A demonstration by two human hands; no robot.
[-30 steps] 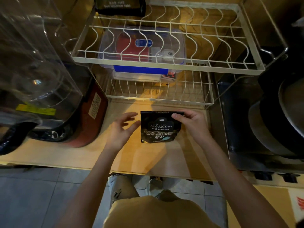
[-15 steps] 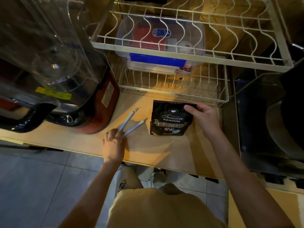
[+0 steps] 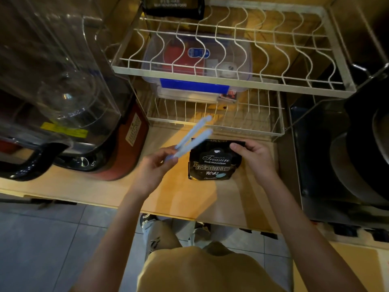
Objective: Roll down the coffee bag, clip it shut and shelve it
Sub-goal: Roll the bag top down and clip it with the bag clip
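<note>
A small black coffee bag (image 3: 213, 163) with white lettering lies on the wooden counter (image 3: 105, 186), its top rolled down. My right hand (image 3: 252, 157) pinches the rolled top at the bag's right corner. My left hand (image 3: 155, 165) holds a long pale blue bag clip (image 3: 193, 137) by its hinge end. The clip's two arms are spread apart in a V, raised above the counter, with the lower arm over the bag's top left corner.
A two-tier white wire rack (image 3: 231, 81) stands behind the bag, with a clear lidded box (image 3: 195, 64) under the upper tier and another black bag (image 3: 174, 6) at the top. A red and black appliance (image 3: 101, 148) sits left; dark pans (image 3: 362, 161) sit right.
My left hand left the bag, took the blue clip from the counter at the left, and lifted it toward the bag's top. My right hand kept its pinch on the rolled top.
</note>
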